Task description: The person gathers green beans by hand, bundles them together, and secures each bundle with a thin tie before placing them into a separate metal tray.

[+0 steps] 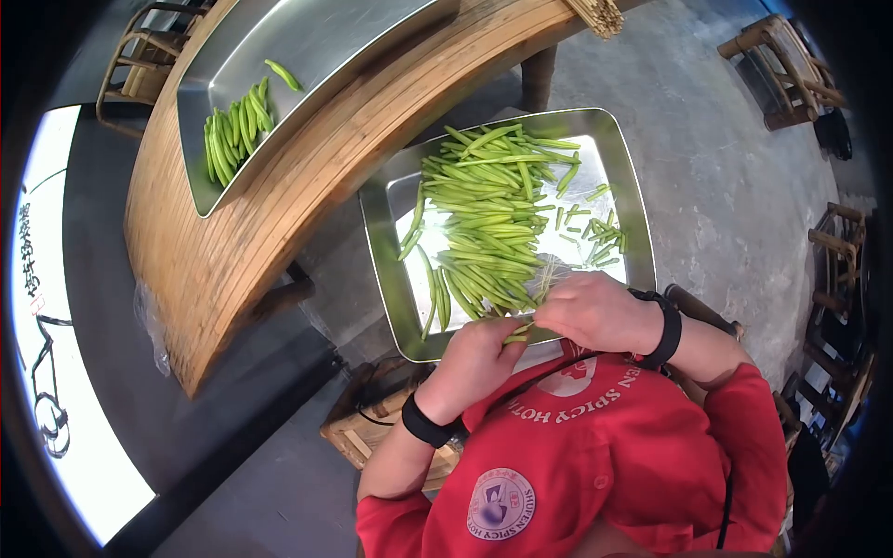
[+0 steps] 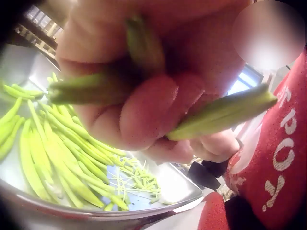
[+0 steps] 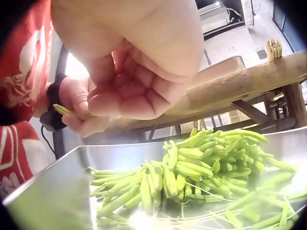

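A curved, grained wooden worktop (image 1: 279,191) stands near a shiny, rectangular metal tray (image 1: 627,186). By its rim, the left hand (image 1: 476,361) curls round smooth green beans (image 2: 223,114); the right hand (image 1: 591,312) bends its fingers close by, any hold unclear. Slender beans (image 1: 493,223) heap the tray beside short pieces (image 1: 606,240).

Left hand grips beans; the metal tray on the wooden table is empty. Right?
Not empty: the head view shows a bunch of green beans in the metal tray on the wooden table. The rest holds: the left hand grips beans.
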Motion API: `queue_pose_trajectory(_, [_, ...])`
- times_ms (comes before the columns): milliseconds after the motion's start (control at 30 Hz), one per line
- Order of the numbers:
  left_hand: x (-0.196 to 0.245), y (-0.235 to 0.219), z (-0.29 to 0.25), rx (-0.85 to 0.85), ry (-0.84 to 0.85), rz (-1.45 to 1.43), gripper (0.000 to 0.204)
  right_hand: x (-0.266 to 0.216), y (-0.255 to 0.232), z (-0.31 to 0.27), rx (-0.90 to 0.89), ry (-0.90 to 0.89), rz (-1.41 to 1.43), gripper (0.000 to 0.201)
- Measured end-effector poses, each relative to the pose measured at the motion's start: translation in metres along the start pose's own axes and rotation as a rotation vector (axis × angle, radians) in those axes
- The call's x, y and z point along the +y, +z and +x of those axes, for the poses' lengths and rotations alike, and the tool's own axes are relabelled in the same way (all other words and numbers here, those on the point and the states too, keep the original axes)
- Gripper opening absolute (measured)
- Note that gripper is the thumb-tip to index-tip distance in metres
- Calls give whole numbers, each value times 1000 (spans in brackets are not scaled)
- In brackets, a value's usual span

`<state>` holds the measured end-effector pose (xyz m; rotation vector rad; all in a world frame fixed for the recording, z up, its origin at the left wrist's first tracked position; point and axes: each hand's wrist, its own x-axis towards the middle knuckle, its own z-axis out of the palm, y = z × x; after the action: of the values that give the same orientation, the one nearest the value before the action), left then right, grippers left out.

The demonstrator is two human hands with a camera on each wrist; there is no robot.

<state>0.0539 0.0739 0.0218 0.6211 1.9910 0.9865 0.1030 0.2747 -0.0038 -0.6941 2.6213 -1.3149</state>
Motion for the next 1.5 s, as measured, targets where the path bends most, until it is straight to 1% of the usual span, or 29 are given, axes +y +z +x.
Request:
queue_pose_trajectory(100, [-9,-12,-10,-22,-87,2,16,7,-4,-3,95,-47,18,4])
queue_pose_trajectory(133, [-15,-17,-14,-22,-151,-1,16,8,-12,-4,107,4,31,4])
queue_pose_trajectory(200, [-27,-29,-21,-10,-163,21,16,16,-20,-8,120,57,45,4])
queue_pose_trajectory(267, [-41,-39,-25,210,-155,125,16,28,-25,-15,198,142,30,6])
queue_pose_trajectory(300, [-45,-45,-24,210,-156,125,16,32,-32,-19,87,260,23,10])
queue_pose_trajectory(333, [-48,-50,-18,268,-226,231,15,35,-34,-20,85,260,24,10])
queue_pose_trajectory(367, [-50,-53,-13,325,-298,337,16,37,-34,-20,126,239,-105,13])
queue_pose_trajectory(400, [-50,-53,-6,327,-302,335,16,39,-34,-20,167,216,-235,15])
queue_pose_trajectory(433, [-50,-50,2,350,-317,484,16,39,-33,-19,136,239,-297,23])
queue_pose_trajectory(500, [-54,-46,16,330,-381,705,17,34,-31,-15,191,215,-291,26])
queue_pose_trajectory(533, [-60,-44,20,335,-384,701,17,30,-29,-12,244,197,-283,30])
queue_pose_trajectory(600, [-70,-39,29,194,-456,687,26,23,-28,-8,233,183,-206,35])
queue_pose_trajectory(667, [-81,-38,30,210,-421,676,26,18,-24,-5,209,180,-115,33])
queue_pose_trajectory(733, [-71,-46,30,228,-386,675,25,15,-15,-2,210,182,-56,27])
queue_pose_trajectory(800, [-54,-60,28,134,-647,173,22,14,-4,1,173,114,108,20])
queue_pose_trajectory(867, [-54,-61,20,158,-635,72,23,8,4,5,156,115,132,19])
queue_pose_trajectory(933, [-53,-59,15,231,-626,-284,21,5,13,9,151,87,123,20])
queue_pose_trajectory(967, [-47,-56,13,225,-622,-277,21,4,19,12,157,99,126,22])
queue_pose_trajectory(1000, [-35,-51,11,294,-606,-492,20,0,20,15,165,106,125,22])
queue_pose_trajectory(1033, [-25,-44,9,364,-583,-708,19,-4,19,19,93,200,255,23])
queue_pose_trajectory(1067, [-21,-37,7,345,-512,-814,17,-8,19,23,18,294,387,25])
queue_pose_trajectory(1133, [-4,-20,6,383,-429,-819,18,-11,21,31,57,284,430,26])
queue_pose_trajectory(1167, [4,-13,6,393,-412,-882,17,-12,20,33,29,353,474,26])
queue_pose_trajectory(1200, [5,-12,3,391,-410,-884,17,-12,20,34,1,424,519,25])
queue_pose_trajectory(1267, [6,-11,0,407,-342,-841,16,-10,19,31,39,416,464,22])
queue_pose_trajectory(1333, [10,-12,-9,439,-376,-747,13,-5,20,27,81,407,412,18])
queue_pose_trajectory(1400, [8,-8,-16,642,87,7,9,2,26,23,143,155,-44,10])
queue_pose_trajectory(1433, [14,-12,-17,626,161,112,11,1,26,21,140,154,-44,10])
queue_pose_trajectory(1500, [22,-10,-22,639,114,72,11,-1,22,20,65,162,-168,4])
